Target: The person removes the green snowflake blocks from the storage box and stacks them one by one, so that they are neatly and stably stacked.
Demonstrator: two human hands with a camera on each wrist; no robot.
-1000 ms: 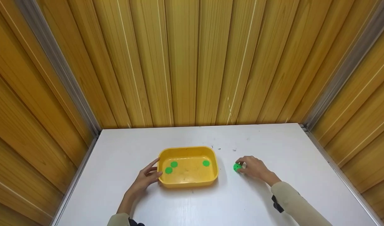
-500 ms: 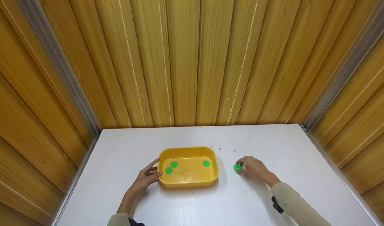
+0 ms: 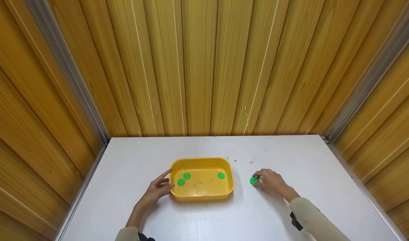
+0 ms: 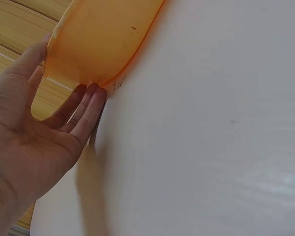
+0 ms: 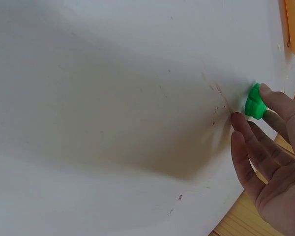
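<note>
A yellow plastic tub [image 3: 201, 196] sits on the white table. My left hand [image 3: 156, 190] holds its left end, with the thumb at the rim and the other fingers against the outer wall, as the left wrist view also shows. Two green scalloped discs [image 3: 187, 176] lie together at the left inside the tub, and a third green disc [image 3: 221, 175] lies at the right. To the right of the tub, my right hand [image 3: 273, 182] pinches a small green scalloped piece [image 5: 255, 102] with dark marks on top, at or just above the tabletop. Its underside is hidden.
The white table [image 3: 204, 221] has small dark marks and scuffs behind and to the right of the tub. Yellow wood-grain panels [image 3: 197, 67] stand along the back and both sides, with grey metal posts [image 3: 70, 70] at the corners.
The head view has shifted slightly, so everything appears a little lower and further right. Both hands keep their hold, and the tub and discs stay as they were.
</note>
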